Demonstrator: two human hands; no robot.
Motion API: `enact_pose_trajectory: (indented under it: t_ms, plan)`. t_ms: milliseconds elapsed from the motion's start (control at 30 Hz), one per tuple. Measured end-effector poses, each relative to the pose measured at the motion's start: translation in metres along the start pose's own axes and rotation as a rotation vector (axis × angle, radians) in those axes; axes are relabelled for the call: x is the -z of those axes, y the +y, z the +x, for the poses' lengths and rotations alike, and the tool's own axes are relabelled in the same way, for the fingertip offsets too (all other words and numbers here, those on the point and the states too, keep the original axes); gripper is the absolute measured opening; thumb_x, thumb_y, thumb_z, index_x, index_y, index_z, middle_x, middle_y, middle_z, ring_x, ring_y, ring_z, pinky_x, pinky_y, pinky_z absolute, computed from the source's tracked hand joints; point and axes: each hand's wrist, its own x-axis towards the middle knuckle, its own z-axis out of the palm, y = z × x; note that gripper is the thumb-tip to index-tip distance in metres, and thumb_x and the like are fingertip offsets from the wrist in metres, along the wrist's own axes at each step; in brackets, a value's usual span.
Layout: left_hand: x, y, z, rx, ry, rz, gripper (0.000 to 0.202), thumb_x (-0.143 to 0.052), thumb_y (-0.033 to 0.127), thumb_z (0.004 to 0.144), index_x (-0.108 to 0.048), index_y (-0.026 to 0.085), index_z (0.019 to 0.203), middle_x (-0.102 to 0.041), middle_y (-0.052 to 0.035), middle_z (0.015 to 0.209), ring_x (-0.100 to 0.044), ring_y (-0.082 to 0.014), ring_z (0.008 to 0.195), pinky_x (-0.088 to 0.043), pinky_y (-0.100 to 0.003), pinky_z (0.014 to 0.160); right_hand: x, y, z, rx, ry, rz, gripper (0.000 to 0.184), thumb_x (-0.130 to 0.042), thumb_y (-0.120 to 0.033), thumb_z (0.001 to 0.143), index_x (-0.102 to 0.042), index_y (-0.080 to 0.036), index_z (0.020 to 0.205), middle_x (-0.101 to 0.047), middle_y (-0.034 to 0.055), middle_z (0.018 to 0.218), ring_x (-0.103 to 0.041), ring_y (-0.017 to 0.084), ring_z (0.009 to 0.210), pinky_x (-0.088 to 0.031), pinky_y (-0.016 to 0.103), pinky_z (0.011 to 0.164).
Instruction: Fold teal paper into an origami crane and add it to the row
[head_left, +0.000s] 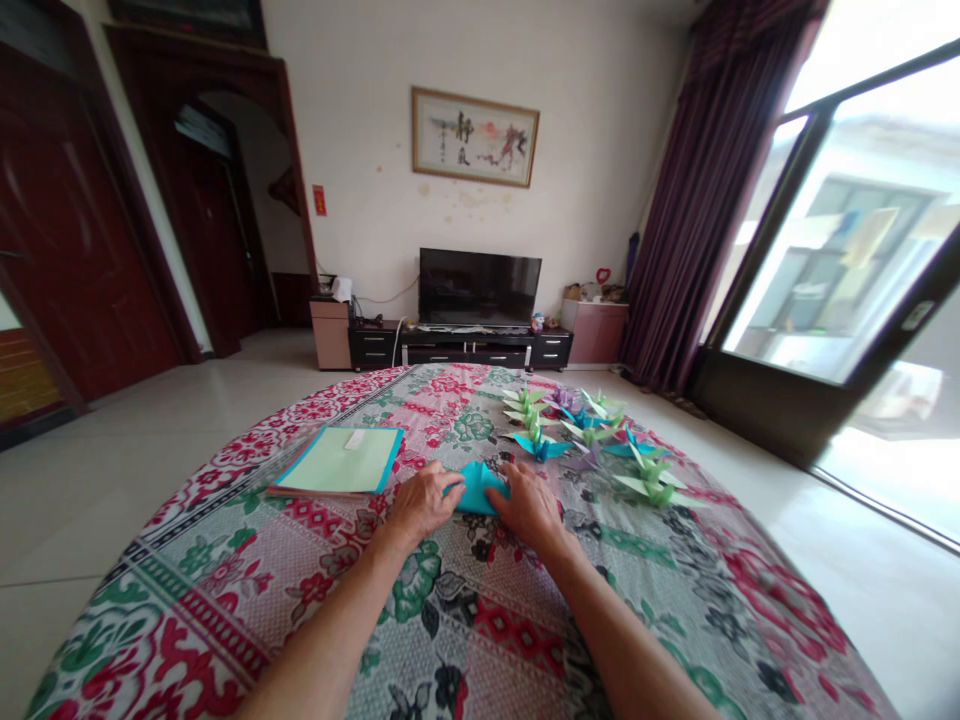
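A partly folded piece of blue origami paper (478, 488) lies on the patterned tablecloth (487, 590), between my two hands. My left hand (426, 502) grips its left side, with the thumb and fingers closed on the edge. On the right side, my right hand (528, 502) presses the paper, its thumb lying on the blue surface and its fingers along the far edge. Beyond my right hand stand several folded paper cranes (538, 447) in green, blue and purple. To the left of my left hand rests a stack of square paper (341, 460), pale green and blue on top.
A small white piece (355, 439) sits on the paper stack. The round table's edge curves around at both sides. Past the table are a television (480, 288) on a low cabinet (465, 350), a purple curtain (690, 200) and a glass door (847, 260).
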Motion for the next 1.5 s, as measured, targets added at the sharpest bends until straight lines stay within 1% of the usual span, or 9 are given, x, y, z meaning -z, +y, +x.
enact_pose_trajectory:
  t_ms: [133,367,667,900,967,1067,1200,1333,1500]
  plan:
    - [0.000,0.006,-0.002,0.028,0.000,0.091,0.029,-0.046,0.039,0.084,-0.068,0.026,0.097,-0.059,-0.0054,0.094,-0.058,-0.0173,0.087,-0.044,-0.027,0.077,0.000,-0.002,-0.001,-0.009,0.012,-0.066,0.031,-0.049,-0.041,0.082,-0.065,-0.017,0.092,-0.059,0.0134,0.096,-0.057,0.025,0.089,-0.041,0.033,0.077]
    - [-0.002,0.007,-0.002,-0.076,0.028,0.133,0.034,-0.049,0.028,0.081,-0.061,0.018,0.112,-0.059,-0.0096,0.102,-0.051,-0.0226,0.099,-0.039,-0.035,0.091,0.000,-0.003,0.002,-0.035,0.053,-0.001,0.027,-0.052,-0.036,0.079,-0.065,-0.015,0.090,-0.062,0.0125,0.092,-0.057,0.023,0.089,-0.039,0.031,0.080]
    - [0.000,-0.004,-0.001,-0.122,-0.025,0.043,0.040,-0.055,0.027,0.076,-0.059,0.020,0.115,-0.061,-0.0084,0.109,-0.053,-0.0228,0.101,-0.041,-0.035,0.092,0.006,0.001,0.013,-0.208,-0.111,0.204,0.034,-0.061,-0.026,0.064,-0.065,-0.016,0.097,-0.066,0.0049,0.077,-0.058,0.018,0.068,-0.036,0.024,0.056]
    - [0.010,0.000,0.003,0.066,0.003,-0.140,0.059,-0.054,0.038,0.076,-0.046,0.012,0.128,-0.060,-0.0134,0.115,-0.056,-0.0228,0.104,-0.041,-0.032,0.091,0.009,0.004,0.015,-0.037,-0.149,0.511,0.016,-0.055,-0.028,0.067,-0.066,-0.017,0.068,-0.044,-0.0050,0.051,-0.037,0.008,0.050,-0.025,0.019,0.045]
    - [0.018,0.004,0.004,0.133,0.008,-0.189,0.055,-0.054,0.043,0.076,-0.052,0.014,0.122,-0.063,-0.0120,0.110,-0.058,-0.0223,0.099,-0.043,-0.030,0.085,0.007,0.004,0.016,-0.005,-0.146,0.568,0.018,-0.054,-0.031,0.068,-0.064,-0.016,0.066,-0.041,-0.0054,0.050,-0.035,0.007,0.049,-0.024,0.019,0.044]
    - [0.027,0.009,0.006,0.153,0.006,-0.269,0.036,-0.056,0.045,0.074,-0.064,0.017,0.096,-0.066,-0.0041,0.084,-0.059,-0.0178,0.078,-0.042,-0.025,0.068,0.005,0.004,0.017,0.009,-0.162,0.617,0.021,-0.054,-0.035,0.068,-0.062,-0.016,0.066,-0.041,-0.0051,0.052,-0.035,0.007,0.049,-0.023,0.019,0.043]
    - [0.028,0.008,0.009,0.134,-0.003,-0.343,0.029,-0.054,0.042,0.072,-0.059,0.015,0.064,-0.049,0.0030,0.056,-0.046,-0.0117,0.057,-0.031,-0.022,0.052,0.008,0.001,0.015,0.017,-0.162,0.624,0.025,-0.052,-0.039,0.070,-0.057,-0.016,0.060,-0.038,-0.0052,0.052,-0.034,0.007,0.049,-0.023,0.019,0.043]
    - [0.026,0.004,0.010,0.127,-0.030,-0.419,0.031,-0.052,0.042,0.072,-0.051,0.016,0.056,-0.037,0.0047,0.052,-0.037,-0.0091,0.054,-0.025,-0.021,0.049,0.012,-0.002,0.014,0.010,-0.140,0.588,0.028,-0.051,-0.041,0.071,-0.055,-0.016,0.057,-0.037,-0.0051,0.051,-0.033,0.008,0.049,-0.023,0.020,0.044]
    - [0.028,0.004,0.010,0.119,-0.058,-0.460,0.030,-0.052,0.041,0.070,-0.048,0.016,0.056,-0.035,0.0044,0.053,-0.034,-0.0090,0.054,-0.024,-0.021,0.049,0.013,-0.004,0.013,0.015,-0.120,0.549,0.029,-0.051,-0.041,0.071,-0.056,-0.016,0.057,-0.038,-0.0050,0.050,-0.034,0.008,0.050,-0.024,0.020,0.046]
